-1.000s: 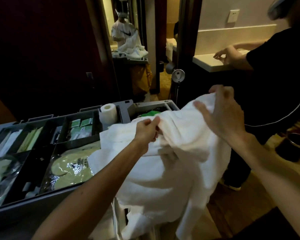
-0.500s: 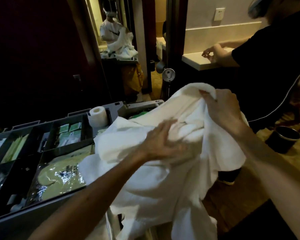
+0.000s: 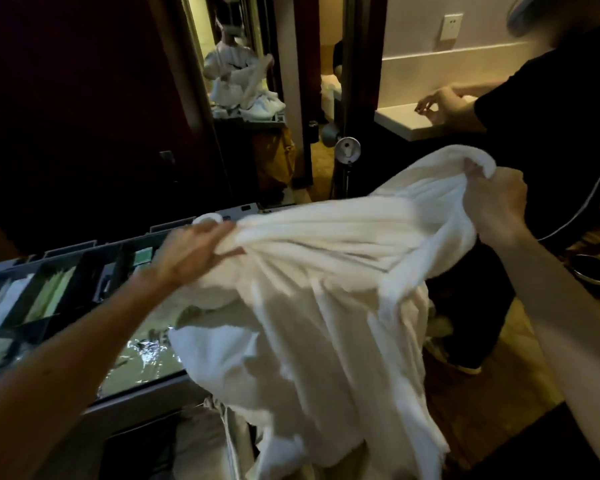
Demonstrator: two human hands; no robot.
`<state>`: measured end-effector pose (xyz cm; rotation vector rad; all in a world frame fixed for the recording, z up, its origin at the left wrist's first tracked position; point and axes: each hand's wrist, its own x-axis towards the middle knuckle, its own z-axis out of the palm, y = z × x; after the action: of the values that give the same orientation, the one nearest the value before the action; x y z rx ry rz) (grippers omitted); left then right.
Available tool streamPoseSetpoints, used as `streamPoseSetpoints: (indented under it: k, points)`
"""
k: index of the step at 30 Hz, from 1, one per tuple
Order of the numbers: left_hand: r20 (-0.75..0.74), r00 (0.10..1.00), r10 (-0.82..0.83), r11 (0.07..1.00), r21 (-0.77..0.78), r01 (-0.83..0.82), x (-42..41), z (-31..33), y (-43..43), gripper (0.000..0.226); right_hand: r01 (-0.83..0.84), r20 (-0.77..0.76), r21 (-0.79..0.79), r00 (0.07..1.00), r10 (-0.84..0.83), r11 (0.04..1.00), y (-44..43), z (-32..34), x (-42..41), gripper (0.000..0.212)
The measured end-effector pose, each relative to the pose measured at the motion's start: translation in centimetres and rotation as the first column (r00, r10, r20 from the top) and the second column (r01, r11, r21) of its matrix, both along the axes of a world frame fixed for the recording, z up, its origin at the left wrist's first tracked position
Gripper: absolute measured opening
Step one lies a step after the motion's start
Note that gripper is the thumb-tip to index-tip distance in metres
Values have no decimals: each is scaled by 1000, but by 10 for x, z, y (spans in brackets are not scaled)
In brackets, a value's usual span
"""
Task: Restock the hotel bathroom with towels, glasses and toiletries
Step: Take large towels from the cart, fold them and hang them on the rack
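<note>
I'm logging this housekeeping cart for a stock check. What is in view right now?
white terry towel: one, white, stretched between both hands above the cart
grey compartmented cart tray: one, grey, lower left
white toilet-paper roll: one, white, tray's far edge
slim packets: several, pale green and white, left compartments
white counter ledge: one, white, upper right, another person's hand on it
dark round bin: one, black, floor at right
left hand: one, gripping towel's left end
right hand: one, gripping towel's right end

person in black [image 3: 551, 133] at counter [image 3: 406, 123] | wall socket [image 3: 451, 26] | floor bin [image 3: 594, 275]
</note>
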<state>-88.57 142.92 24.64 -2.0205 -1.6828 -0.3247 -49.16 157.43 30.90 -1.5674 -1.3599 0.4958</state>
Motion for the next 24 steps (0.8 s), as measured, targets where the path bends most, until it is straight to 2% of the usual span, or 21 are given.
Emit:
streamPoseSetpoints:
  k: [2, 4, 7, 9, 10, 12, 13, 14, 15, 17, 20, 22, 24]
  points:
    - [40, 984, 173, 984, -47, -171, -41, 9, -1, 42, 40, -56, 32, 998, -38, 999, 0, 11, -13, 52]
    - [70, 950, 306, 951, -81, -300, -71, 16, -9, 46, 11, -134, 54, 991, -4, 998, -3, 22, -38, 48]
    - [95, 919, 382, 923, -96, -374, -75, 21, -25, 49, -51, -246, 78, 967, 68, 996, -11, 35, -59, 42]
    - [216, 873, 438, 898, -135, -418, -66, 16, -31, 53, -127, -286, 138, 944, 162, 982, -16, 38, -61, 40]
    - [261, 832, 489, 871, -200, -449, -59, 19, -33, 59, -171, -306, 186, 926, 222, 968, -21, 43, -62, 39]
    - [215, 788, 577, 791, -388, -473, -47, 28, -34, 66, -259, -352, 280, 868, 349, 925, -31, 58, -64, 35]
    - [236, 772, 590, 756, -497, -426, -38, 33, -36, 61, -330, -360, 310, 827, 432, 892, -41, 67, -67, 28]
    - [331, 740, 585, 745, -579, -331, -24, 40, -41, 55, -401, -357, 326, 787, 504, 856, -53, 76, -71, 20]
    - [458, 705, 541, 774, -599, -204, -11, 44, -44, 55, -460, -345, 338, 750, 563, 821, -68, 83, -75, 14]
    - [688, 597, 414, 859, -512, -6, 19, 51, -53, 66, -543, -327, 390, 673, 663, 744, -100, 95, -82, 10]
    - [842, 481, 243, 915, -364, 176, 69, 49, -65, 78, -660, -356, 477, 459, 814, 581, -152, 104, -80, 15]
    - [898, 410, 161, 940, -266, 213, 104, 51, -74, 57, -731, -391, 494, 298, 871, 471, -178, 106, -72, 17]
    - [907, 390, 158, 958, -236, 161, 137, 56, -89, 28, -780, -416, 501, 162, 895, 375, -197, 102, -61, 17]
